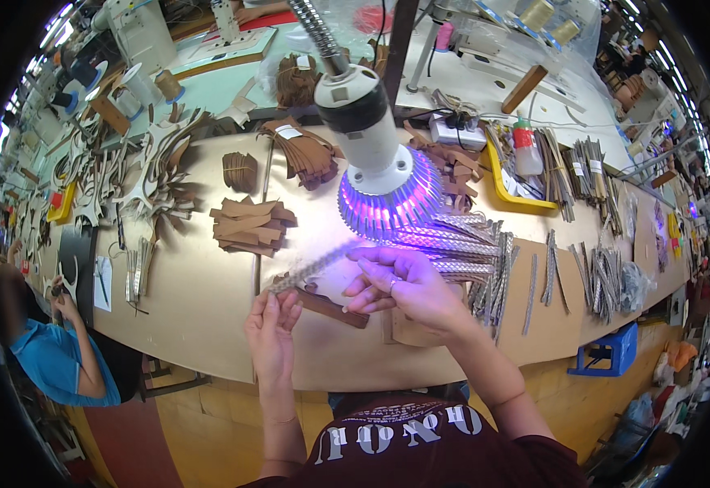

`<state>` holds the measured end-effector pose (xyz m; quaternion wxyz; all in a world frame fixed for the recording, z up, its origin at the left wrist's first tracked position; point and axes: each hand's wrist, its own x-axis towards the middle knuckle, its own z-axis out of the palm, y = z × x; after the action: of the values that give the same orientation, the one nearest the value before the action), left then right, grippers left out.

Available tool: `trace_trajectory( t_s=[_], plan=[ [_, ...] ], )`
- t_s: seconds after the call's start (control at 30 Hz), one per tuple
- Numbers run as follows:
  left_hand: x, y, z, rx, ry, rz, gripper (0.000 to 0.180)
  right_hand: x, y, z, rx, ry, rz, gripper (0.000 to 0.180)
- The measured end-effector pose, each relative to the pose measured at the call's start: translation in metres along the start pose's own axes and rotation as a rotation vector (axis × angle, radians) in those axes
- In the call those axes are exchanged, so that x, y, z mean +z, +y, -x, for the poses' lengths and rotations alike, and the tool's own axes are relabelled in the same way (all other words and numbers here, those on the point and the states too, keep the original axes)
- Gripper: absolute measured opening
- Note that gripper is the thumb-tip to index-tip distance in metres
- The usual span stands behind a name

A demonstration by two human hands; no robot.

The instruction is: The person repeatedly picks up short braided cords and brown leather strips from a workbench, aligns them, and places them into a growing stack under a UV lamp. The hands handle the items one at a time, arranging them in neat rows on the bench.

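A braided grey strap (314,268), slightly blurred, slants up between my two hands in front of the lamp. Its lower end is pinched by the thumb and fingers of my left hand (273,329). At the upper end, my right hand (408,289) has its thumb and forefinger closed on the strap, the other fingers curled loosely. Just beyond hangs a finned lamp head (391,195) glowing purple. More braided straps (460,244) lie in a fanned bundle beneath and right of it. A brown leather strip (334,309) rests on the table below my hands.
Brown leather pieces (253,225) lie stacked on the tan table (184,285). To the right stand a yellow tray (525,199), a red-and-white bottle (525,146) and more strap bundles (603,276). A co-worker in blue (62,358) sits at left. A blue stool (607,350) stands at right.
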<state>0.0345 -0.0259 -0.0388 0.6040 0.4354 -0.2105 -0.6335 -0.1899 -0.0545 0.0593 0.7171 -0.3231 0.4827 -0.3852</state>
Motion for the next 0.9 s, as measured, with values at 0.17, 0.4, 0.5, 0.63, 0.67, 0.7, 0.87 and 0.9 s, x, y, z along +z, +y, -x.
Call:
trace_trajectory(
  t_s=[0.17,0.4,0.5,0.63,0.67,0.7,0.87,0.9],
  plan=[
    [0.013,-0.025,-0.05,-0.009,0.103,0.014,0.037,-0.033,-0.005,0.044,-0.098,0.054,0.044,0.034],
    [0.04,-0.047,-0.073,-0.07,0.082,-0.003,0.072,-0.141,0.033,0.107,-0.332,0.893,0.497,0.026],
    [0.044,-0.042,-0.049,-0.005,0.053,-0.16,0.074,-0.179,0.061,0.101,-0.159,1.146,0.772,0.03],
    [0.045,-0.03,-0.018,0.081,-0.019,-0.329,0.052,-0.192,0.089,0.083,-0.088,1.185,1.015,0.03],
    [0.046,-0.027,-0.013,0.08,-0.005,-0.359,0.048,-0.191,0.094,0.077,-0.091,1.196,1.113,0.029],
    [0.048,-0.025,-0.006,0.127,-0.028,-0.401,0.042,-0.192,0.097,0.074,-0.044,1.158,1.001,0.029],
    [0.069,-0.021,0.03,0.27,-0.11,-0.588,0.026,-0.2,0.106,0.075,-0.088,1.189,0.796,0.023],
    [0.076,-0.021,0.037,0.29,-0.171,-0.59,0.024,-0.2,0.104,0.079,-0.081,1.189,0.724,0.021]
  ],
)
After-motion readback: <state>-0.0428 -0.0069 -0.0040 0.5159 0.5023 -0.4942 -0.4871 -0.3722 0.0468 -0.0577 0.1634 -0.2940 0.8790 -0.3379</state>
